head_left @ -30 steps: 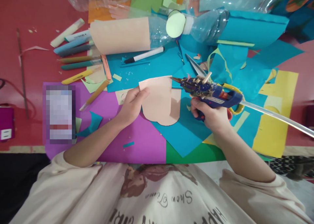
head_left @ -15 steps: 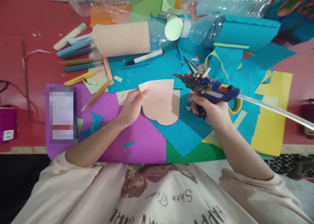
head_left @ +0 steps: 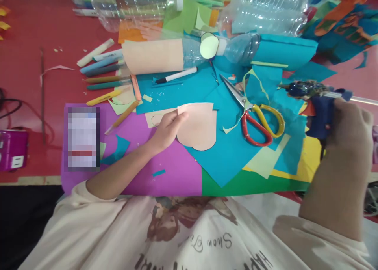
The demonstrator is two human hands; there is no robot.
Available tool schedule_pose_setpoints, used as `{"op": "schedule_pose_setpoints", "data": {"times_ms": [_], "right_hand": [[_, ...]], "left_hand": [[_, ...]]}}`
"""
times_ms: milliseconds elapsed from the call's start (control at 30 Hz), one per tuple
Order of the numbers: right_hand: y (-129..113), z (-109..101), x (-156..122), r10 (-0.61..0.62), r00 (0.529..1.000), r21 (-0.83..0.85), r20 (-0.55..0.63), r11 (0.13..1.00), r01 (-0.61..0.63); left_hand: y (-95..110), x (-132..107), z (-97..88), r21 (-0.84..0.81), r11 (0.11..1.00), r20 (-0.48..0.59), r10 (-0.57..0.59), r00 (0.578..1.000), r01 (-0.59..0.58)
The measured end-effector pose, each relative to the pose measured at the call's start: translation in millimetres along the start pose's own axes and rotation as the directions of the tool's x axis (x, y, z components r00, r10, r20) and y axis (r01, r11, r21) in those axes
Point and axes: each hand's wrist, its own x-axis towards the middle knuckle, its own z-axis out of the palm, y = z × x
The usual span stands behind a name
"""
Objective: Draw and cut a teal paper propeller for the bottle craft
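Note:
My left hand (head_left: 169, 130) pinches the left edge of a peach paper cutout (head_left: 197, 128) with a rounded lower edge, thumb on top, above the blue paper (head_left: 221, 163). Far to the right, my right hand (head_left: 350, 124) is wrapped round a dark blue glue gun (head_left: 320, 112), its nozzle pointing left and a clear glue stick (head_left: 366, 100) sticking out behind. Between the hands lie scissors (head_left: 245, 108) with red and yellow handles, blades a little apart. Motion blurs the right hand slightly.
Two plastic bottles, one wrapped in peach paper (head_left: 153, 56) and one in blue paper (head_left: 288, 51), lie end to end behind. Several markers (head_left: 103, 69) and a phone (head_left: 82, 138) are at left. More clear bottles (head_left: 265, 10) lie at the back.
My right hand has carried the glue gun away to the right, uncovering the scissors. My left hand still holds the peach cutout in nearly the same place. The view has shifted slightly.

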Motion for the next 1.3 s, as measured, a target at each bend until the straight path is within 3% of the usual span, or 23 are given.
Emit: {"op": "schedule_pose_setpoints", "data": {"times_ms": [33,100,167,233,300,367,400,467,533,567,633,733,800,867,900,1033,1133,1300], "right_hand": [[-1.2,-4.7,2.8,0.119,0.991,-0.056,-0.061,0.991,-0.122],[-6.3,-12.2,4.0,0.22,0.972,-0.225,-0.086,0.946,-0.234],[-12.7,-16.4,-0.4,0.081,0.992,-0.466,-0.102,0.877,-0.119],[-19.3,-15.2,-11.2,-0.169,0.975,-0.578,-0.147,0.814,0.055],[-26.7,-6.7,-30.0,-0.321,0.943,-0.45,-0.091,0.858,0.249],[-35.5,9.8,-56.1,-0.288,0.932,-0.195,0.219,0.923,0.331],[-40.0,20.6,-70.5,-0.264,0.859,-0.084,0.439,0.94,0.332],[-47.8,45.4,-97.4,-0.225,0.603,0.101,0.766,0.967,0.233],[-52.1,71.0,-117.2,-0.242,0.45,0.215,0.86,0.97,0.111],[-52.6,82.8,-123.6,-0.253,0.416,0.248,0.873,0.966,0.068],[-50.8,102.0,-129.7,-0.283,0.417,0.308,0.864,0.951,0.007],[-44.5,117.2,-129.3,-0.285,0.457,0.352,0.843,0.934,-0.067],[-40.4,119.4,-127.4,-0.272,0.477,0.362,0.836,0.926,-0.107],[-37.5,118.2,-125.9,-0.262,0.489,0.365,0.832,0.923,-0.125],[-36.5,117.1,-125.3,-0.259,0.495,0.365,0.83,0.922,-0.129],[-35.7,114.0,-122.0,-0.25,0.51,0.369,0.823,0.918,-0.147],[-37.6,113.3,-118.5,-0.232,0.506,0.358,0.831,0.919,-0.165],[-38.1,113.3,-114.0,-0.223,0.489,0.345,0.844,0.922,-0.175]], "left_hand": [[0.1,-0.7,0.2,-0.001,1.0,0.011,-0.005,1.0,0.005],[-0.5,-1.5,0.7,-0.001,1.0,0.027,-0.017,1.0,0.017],[-2.1,-1.8,1.1,-0.008,1.0,0.043,-0.023,0.999,0.024],[-4.7,-1.4,1.4,-0.023,0.999,0.066,-0.028,0.997,0.03],[-7.5,-1.0,1.5,-0.032,0.998,0.089,-0.045,0.995,0.048],[-8.8,-0.8,1.6,-0.029,0.997,0.117,-0.061,0.991,0.065],[-8.4,-0.9,1.7,-0.023,0.997,0.134,-0.065,0.989,0.068],[-5.7,-1.9,2.2,-0.008,0.998,0.168,-0.057,0.984,0.06],[-1.5,-3.2,2.9,0.015,0.998,0.191,-0.056,0.98,0.054],[0.6,-3.6,2.9,0.034,0.998,0.198,-0.064,0.978,0.058],[3.6,-2.7,1.4,0.074,0.995,0.203,-0.078,0.976,0.064],[4.2,6.3,-9.1,0.072,0.997,0.182,-0.023,0.983,0.01],[1.5,17.9,-23.1,0.083,0.993,0.02,0.087,0.996,-0.089],[-4.5,31.8,-40.6,0.262,0.941,-0.144,0.258,0.955,-0.215],[-8.8,38.6,-49.3,0.349,0.904,-0.161,0.316,0.935,-0.245],[-29.4,55.7,-71.0,0.549,0.794,-0.147,0.4,0.905,-0.261],[-37.0,54.5,-70.9,0.597,0.757,-0.139,0.423,0.896,-0.265],[-32.0,46.5,-65.7,0.59,0.768,-0.14,0.399,0.906,-0.247]]}}
